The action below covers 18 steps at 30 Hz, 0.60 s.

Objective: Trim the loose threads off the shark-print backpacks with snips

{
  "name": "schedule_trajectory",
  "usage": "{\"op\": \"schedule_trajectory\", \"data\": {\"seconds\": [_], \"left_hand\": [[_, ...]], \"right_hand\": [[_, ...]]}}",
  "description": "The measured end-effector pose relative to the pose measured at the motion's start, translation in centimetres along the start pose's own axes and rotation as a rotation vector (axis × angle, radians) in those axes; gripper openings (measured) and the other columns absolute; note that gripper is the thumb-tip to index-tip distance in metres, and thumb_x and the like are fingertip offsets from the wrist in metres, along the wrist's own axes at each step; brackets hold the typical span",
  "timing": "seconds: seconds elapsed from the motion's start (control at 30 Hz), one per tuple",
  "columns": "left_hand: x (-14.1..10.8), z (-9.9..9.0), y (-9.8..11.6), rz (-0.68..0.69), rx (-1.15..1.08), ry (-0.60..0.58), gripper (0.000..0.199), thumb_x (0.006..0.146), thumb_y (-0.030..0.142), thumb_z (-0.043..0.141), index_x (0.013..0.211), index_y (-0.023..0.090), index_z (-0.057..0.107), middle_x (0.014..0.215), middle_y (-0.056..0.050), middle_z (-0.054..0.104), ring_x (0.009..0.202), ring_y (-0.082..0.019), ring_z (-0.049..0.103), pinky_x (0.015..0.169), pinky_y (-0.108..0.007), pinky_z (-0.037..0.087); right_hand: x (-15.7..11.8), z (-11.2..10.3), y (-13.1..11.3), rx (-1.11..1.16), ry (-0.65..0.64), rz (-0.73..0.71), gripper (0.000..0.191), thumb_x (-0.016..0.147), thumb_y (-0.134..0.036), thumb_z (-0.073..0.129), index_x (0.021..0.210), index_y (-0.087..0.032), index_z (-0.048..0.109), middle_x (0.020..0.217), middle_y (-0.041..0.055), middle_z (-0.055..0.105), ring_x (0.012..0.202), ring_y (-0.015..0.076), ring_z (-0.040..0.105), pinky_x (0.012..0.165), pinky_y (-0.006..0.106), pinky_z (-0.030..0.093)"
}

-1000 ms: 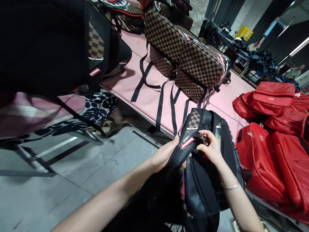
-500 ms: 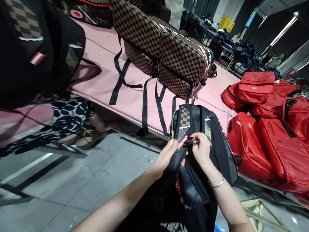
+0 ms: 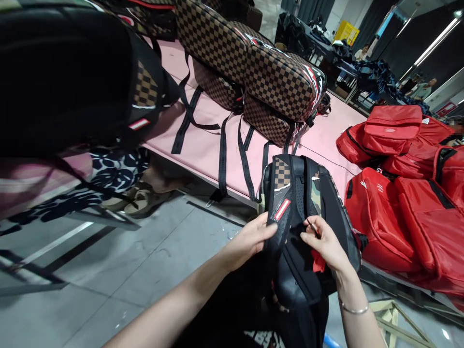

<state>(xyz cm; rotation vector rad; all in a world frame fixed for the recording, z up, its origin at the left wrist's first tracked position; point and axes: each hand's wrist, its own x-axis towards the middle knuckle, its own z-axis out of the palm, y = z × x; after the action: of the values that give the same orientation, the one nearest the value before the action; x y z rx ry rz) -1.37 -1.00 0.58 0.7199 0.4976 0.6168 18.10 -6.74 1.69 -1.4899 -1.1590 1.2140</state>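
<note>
A black backpack [image 3: 308, 193] with a checkered patch and camouflage panels stands on end against the near edge of the pink table [image 3: 203, 145]. My left hand [image 3: 250, 239] grips its padded shoulder strap, which carries a red and white label [image 3: 282, 209]. My right hand [image 3: 324, 241] pinches a small thin dark thing at the strap's edge, and a bit of red shows under its palm. A metal bangle sits on my right wrist.
Brown checkered backpacks [image 3: 253, 67] lie on the table with black straps hanging over its edge. Red bags [image 3: 402, 193] are piled at the right. Another black backpack [image 3: 72, 77] looms close at the upper left. A person's patterned clothing and sandalled foot [image 3: 137, 198] show beneath it. Grey floor lies below.
My right hand has slid from the red and white label down and to the right along the strap. My left hand has stayed on the strap. The view shifted slightly.
</note>
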Motion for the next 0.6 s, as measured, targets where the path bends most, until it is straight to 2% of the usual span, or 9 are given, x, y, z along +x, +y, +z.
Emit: {"op": "schedule_trajectory", "data": {"seconds": [0.07, 0.17, 0.27, 0.33, 0.6], "left_hand": [[0.1, -0.3, -0.3, 0.032, 0.095, -0.024, 0.054, 0.070, 0.029, 0.073, 0.118, 0.017, 0.051, 0.116, -0.010, 0.061, 0.108, -0.025, 0.054, 0.089, -0.032, 0.045], [0.4, -0.8, -0.9, 0.100, 0.201, 0.026, 0.055, 0.069, 0.027, 0.073, 0.118, 0.017, 0.051, 0.114, -0.009, 0.061, 0.110, -0.025, 0.053, 0.091, -0.032, 0.043], [0.7, -1.0, -1.3, 0.141, 0.254, 0.058, 0.053, 0.069, 0.026, 0.072, 0.117, 0.016, 0.051, 0.112, -0.009, 0.062, 0.108, -0.025, 0.054, 0.092, -0.033, 0.043], [0.9, -1.0, -1.3, 0.174, 0.278, 0.070, 0.052, 0.069, 0.026, 0.071, 0.116, 0.015, 0.052, 0.111, -0.010, 0.062, 0.108, -0.025, 0.054, 0.092, -0.034, 0.042], [1.0, -0.7, -1.5, 0.224, 0.322, 0.096, 0.050, 0.070, 0.026, 0.069, 0.116, 0.014, 0.051, 0.110, -0.009, 0.062, 0.106, -0.024, 0.054, 0.092, -0.033, 0.042]], "right_hand": [[-1.2, 0.3, 0.1, 0.171, -0.045, 0.095, 0.036, 0.069, -0.042, 0.069, 0.090, -0.021, 0.049, 0.070, -0.0041, 0.037, 0.055, 0.0078, 0.030, 0.047, 0.018, 0.027], [-2.2, 0.6, 0.0, 0.402, -0.126, 0.207, 0.034, 0.079, -0.049, 0.060, 0.092, -0.019, 0.052, 0.067, -0.0051, 0.032, 0.051, 0.0053, 0.021, 0.043, 0.017, 0.018], [-2.6, 1.2, -0.2, 0.480, -0.268, 0.260, 0.035, 0.081, -0.049, 0.058, 0.086, -0.014, 0.057, 0.059, -0.0068, 0.030, 0.045, 0.0028, 0.019, 0.041, 0.017, 0.014], [-2.5, 1.7, -0.3, 0.514, -0.315, 0.314, 0.036, 0.081, -0.049, 0.058, 0.081, -0.013, 0.057, 0.053, -0.0079, 0.030, 0.040, 0.0016, 0.020, 0.038, 0.017, 0.013], [-1.6, 2.3, -0.2, 0.576, -0.212, 0.389, 0.037, 0.076, -0.048, 0.065, 0.071, -0.014, 0.051, 0.043, -0.0127, 0.021, 0.034, 0.0006, 0.016, 0.033, 0.014, 0.010]]}}
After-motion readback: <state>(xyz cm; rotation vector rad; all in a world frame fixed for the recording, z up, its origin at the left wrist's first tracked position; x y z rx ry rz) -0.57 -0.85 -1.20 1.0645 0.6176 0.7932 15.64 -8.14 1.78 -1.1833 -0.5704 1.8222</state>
